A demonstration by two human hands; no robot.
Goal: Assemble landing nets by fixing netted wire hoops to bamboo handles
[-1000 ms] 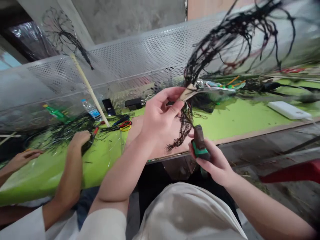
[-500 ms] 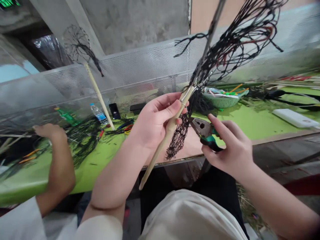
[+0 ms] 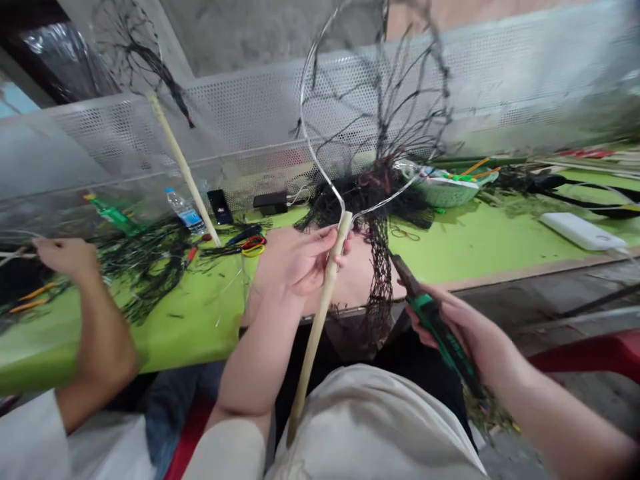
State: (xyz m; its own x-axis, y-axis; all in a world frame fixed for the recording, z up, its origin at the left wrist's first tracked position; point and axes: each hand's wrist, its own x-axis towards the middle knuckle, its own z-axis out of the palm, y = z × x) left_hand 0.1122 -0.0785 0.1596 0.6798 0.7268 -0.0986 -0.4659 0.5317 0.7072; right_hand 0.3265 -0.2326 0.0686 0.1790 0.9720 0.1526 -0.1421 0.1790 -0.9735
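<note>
My left hand [image 3: 317, 257] is closed around the upper part of a pale wooden stick [image 3: 320, 310], whose lower end reaches down to my lap. From the stick's top rises a round wire hoop [image 3: 304, 113] strung with black netting [image 3: 383, 120]. Part of the mesh hangs in a dark tail [image 3: 381, 280] to the right of the stick. In my right hand [image 3: 465, 327] are green-and-black handled pliers [image 3: 430, 313], jaws pointing up and left, apart from the stick and wire.
Another person's arm [image 3: 107, 320] rests at the left beside tangled black netting [image 3: 155, 273]. A second stick with a net hoop [image 3: 183, 167] stands there. Behind are a green bottle [image 3: 115, 215], a water bottle [image 3: 184, 212] and a phone [image 3: 220, 207]. Right: a green basket [image 3: 450, 192] and white power bank [image 3: 583, 231].
The stick has turned more upright and its hoop now faces me, spread open. My right hand has moved down and right with the pliers, which have rotated.
</note>
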